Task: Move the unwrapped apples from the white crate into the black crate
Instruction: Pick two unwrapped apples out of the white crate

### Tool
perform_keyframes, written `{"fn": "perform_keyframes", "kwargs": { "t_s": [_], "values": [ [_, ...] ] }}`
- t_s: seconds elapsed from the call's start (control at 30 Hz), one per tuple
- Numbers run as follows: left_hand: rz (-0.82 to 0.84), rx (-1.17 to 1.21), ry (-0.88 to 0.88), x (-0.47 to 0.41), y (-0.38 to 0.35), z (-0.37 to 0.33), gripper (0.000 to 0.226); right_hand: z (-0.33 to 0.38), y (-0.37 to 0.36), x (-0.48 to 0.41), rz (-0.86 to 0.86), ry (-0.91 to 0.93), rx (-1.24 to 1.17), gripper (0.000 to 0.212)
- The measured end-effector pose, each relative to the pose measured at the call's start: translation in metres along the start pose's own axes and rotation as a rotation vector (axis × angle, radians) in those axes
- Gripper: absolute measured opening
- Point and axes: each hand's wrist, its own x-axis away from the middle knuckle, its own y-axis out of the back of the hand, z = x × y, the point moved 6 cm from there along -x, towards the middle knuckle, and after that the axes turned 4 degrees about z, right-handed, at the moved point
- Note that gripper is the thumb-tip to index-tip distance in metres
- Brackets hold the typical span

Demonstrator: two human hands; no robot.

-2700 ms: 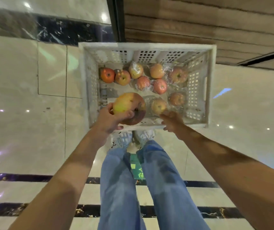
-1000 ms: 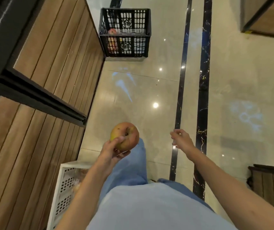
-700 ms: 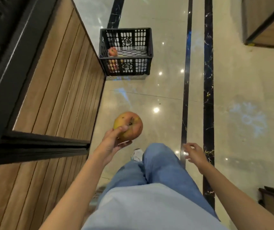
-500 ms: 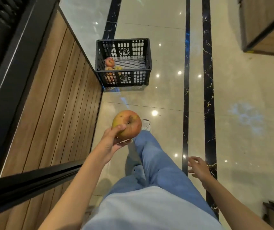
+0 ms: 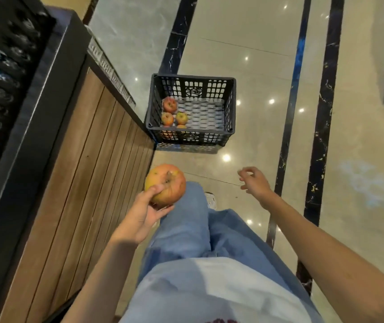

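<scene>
My left hand (image 5: 142,215) grips a large unwrapped yellow-red apple (image 5: 166,184), stem up, at the middle of the view. The black crate (image 5: 231,108) stands on the floor ahead, beyond the apple, against the end of a wooden wall. Several unwrapped apples (image 5: 170,104) lie in its left half. My right hand (image 5: 254,181) hangs in the air to the right, fingers loosely curled, holding nothing. The white crate is out of view.
A wood-panelled wall (image 5: 86,183) with a black frame runs along the left. The glossy marble floor (image 5: 244,54) has two dark inlay strips (image 5: 321,113) on the right. My legs in blue jeans (image 5: 186,229) fill the bottom.
I have walked toward the black crate, which now appears larger and closer. The apple stays in my left hand; my right hand has swung forward and up.
</scene>
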Motion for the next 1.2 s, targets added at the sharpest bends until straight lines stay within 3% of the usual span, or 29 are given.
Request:
{"fn": "perform_keyframes", "kwargs": {
  "t_s": [0.1,0.27,0.4,0.53,0.73,0.83,0.9,0.97,1.2],
  "values": [
    [-0.082,0.063,0.059,-0.038,0.000,-0.026,0.044,0.044,-0.006,-0.031,0.016,-0.005,0.042,0.042],
    [-0.140,-0.040,0.145,-0.112,-0.009,-0.085,0.019,0.087,-0.012,-0.087,-0.026,-0.064,0.062,0.041],
    [-0.037,-0.189,0.117,-0.180,-0.021,-0.136,0.066,0.115,-0.016,-0.142,-0.090,-0.073,0.096,0.040],
    [-0.044,-0.310,0.166,-0.270,-0.034,-0.167,0.077,0.138,-0.026,-0.218,-0.130,-0.016,0.244,0.043],
    [0.007,-0.432,0.180,-0.440,-0.033,-0.172,0.062,0.134,-0.077,-0.367,-0.075,0.146,0.526,0.043],
    [-0.033,-0.472,0.172,-0.534,-0.020,-0.165,0.041,0.116,-0.108,-0.438,-0.045,0.218,0.710,0.044],
    [-0.047,-0.516,0.171,-0.593,-0.007,-0.160,0.045,0.098,-0.128,-0.474,-0.032,0.247,0.819,0.043],
    [-0.048,-0.554,0.185,-0.640,0.004,-0.153,0.058,0.080,-0.143,-0.497,-0.020,0.235,0.896,0.042],
    [-0.216,-0.575,0.141,-0.741,0.035,-0.125,0.046,0.067,-0.152,-0.505,-0.181,0.359,0.908,0.047]
  ]
}}
